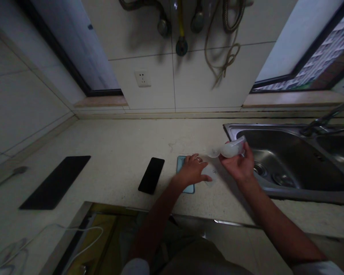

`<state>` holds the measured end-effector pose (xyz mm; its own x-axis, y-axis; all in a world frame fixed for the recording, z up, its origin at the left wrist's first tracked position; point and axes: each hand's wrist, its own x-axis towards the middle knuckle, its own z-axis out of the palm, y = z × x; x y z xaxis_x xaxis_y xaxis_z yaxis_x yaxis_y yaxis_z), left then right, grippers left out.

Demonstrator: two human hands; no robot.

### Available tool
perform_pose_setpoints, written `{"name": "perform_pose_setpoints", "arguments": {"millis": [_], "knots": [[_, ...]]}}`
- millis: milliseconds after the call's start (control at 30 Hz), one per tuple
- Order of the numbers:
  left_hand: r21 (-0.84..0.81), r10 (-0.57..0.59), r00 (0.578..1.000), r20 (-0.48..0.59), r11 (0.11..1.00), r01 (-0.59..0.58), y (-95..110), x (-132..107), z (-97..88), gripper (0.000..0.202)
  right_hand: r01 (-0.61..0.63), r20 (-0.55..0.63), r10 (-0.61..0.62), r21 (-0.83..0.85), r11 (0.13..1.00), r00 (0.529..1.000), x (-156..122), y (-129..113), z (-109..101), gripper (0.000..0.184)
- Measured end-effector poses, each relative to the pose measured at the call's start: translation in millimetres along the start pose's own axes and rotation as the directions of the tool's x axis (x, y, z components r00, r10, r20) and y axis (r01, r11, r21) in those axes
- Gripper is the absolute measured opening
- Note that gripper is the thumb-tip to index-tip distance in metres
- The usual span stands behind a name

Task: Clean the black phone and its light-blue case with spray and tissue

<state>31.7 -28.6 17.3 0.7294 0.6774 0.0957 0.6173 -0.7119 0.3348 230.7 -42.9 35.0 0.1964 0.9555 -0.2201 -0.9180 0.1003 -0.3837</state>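
My left hand (193, 170) lies on a light blue phone-sized slab (186, 187) on the pale countertop (111, 152), fingers spread flat, the thumb reaching toward a small whitish thing (210, 175) on the counter. My right hand (238, 163) is raised just left of the sink and grips a small clear plastic bottle (232, 148), tilted with its nozzle pointing left and down over the whitish thing.
A black phone (151, 175) lies left of the blue slab. Further left is a larger black slab (55, 181). A steel sink (292, 162) with a tap (326, 118) fills the right. White cable (74, 233) trails at the lower left. A socket (142, 78) is on the wall.
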Motion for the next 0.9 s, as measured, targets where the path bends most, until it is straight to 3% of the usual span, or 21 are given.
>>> {"name": "perform_pose_setpoints", "arguments": {"millis": [67,133,200,267,333,367,433,500,567,633,700,800,900], "knots": [[0.072,0.006,0.996,0.089,0.997,-0.012,-2.1,2.6,1.3,0.032,0.000,-0.004,0.000,-0.001,1.000,1.000,0.4,-0.1,-0.3,0.015],[0.052,-0.001,0.997,0.073,0.999,-0.003,-3.3,5.2,1.7,0.019,-0.014,0.004,0.014,-0.014,1.000,1.000,0.9,1.4,-2.0,0.013],[-0.068,-0.037,0.998,-0.060,0.997,0.033,-3.9,7.1,-0.3,0.017,-0.023,0.020,0.024,-0.028,0.999,1.000,1.9,3.4,-4.9,0.012],[-0.278,-0.143,0.958,-0.247,0.958,0.071,-4.9,8.0,-4.0,0.012,-0.014,0.047,0.016,-0.045,0.999,0.999,3.5,4.7,-8.0,0.012],[-0.577,-0.317,0.892,-0.322,0.813,0.081,-7.4,8.4,-7.5,0.012,0.013,0.078,-0.008,-0.062,0.998,0.997,5.1,4.8,-10.4,0.013],[-0.730,-0.404,0.870,-0.283,0.679,0.078,-9.3,8.4,-8.6,0.016,0.029,0.089,-0.023,-0.069,0.997,0.996,5.8,4.4,-11.0,0.014],[-0.942,-0.506,0.855,-0.111,0.329,0.072,-13.9,8.3,-9.1,0.024,0.058,0.095,-0.051,-0.075,0.996,0.994,6.5,3.2,-10.9,0.014],[-0.998,-0.511,0.858,0.050,0.014,0.067,-18.4,7.3,-8.2,0.032,0.086,0.085,-0.080,-0.076,0.993,0.993,6.5,2.2,-9.4,0.014],[-0.981,-0.489,0.861,0.139,-0.187,0.053,-21.3,5.3,-7.3,0.040,0.118,0.091,-0.109,-0.091,0.989,0.990,5.9,1.7,-7.0,0.014],[-0.951,-0.443,0.876,0.190,-0.305,0.052,-22.5,2.2,-7.2,0.043,0.163,0.122,-0.148,-0.124,0.979,0.981,4.7,2.3,-4.2,0.015],[-0.933,-0.397,0.895,0.201,-0.357,0.051,-22.7,-1.3,-7.4,0.045,0.229,0.160,-0.202,-0.175,0.958,0.966,2.4,4.1,-0.8,0.019],[-0.926,-0.385,0.903,0.191,-0.375,0.036,-23.3,-5.4,-6.1,0.053,0.375,0.236,-0.315,-0.284,0.882,0.919,-4.0,10.2,4.4,0.030],[-0.927,-0.374,0.902,0.216,-0.370,0.068,-25.0,-6.5,-1.3,0.057,0.526,0.387,-0.372,-0.464,0.712,0.844,-13.1,19.8,6.4,0.037]]}}
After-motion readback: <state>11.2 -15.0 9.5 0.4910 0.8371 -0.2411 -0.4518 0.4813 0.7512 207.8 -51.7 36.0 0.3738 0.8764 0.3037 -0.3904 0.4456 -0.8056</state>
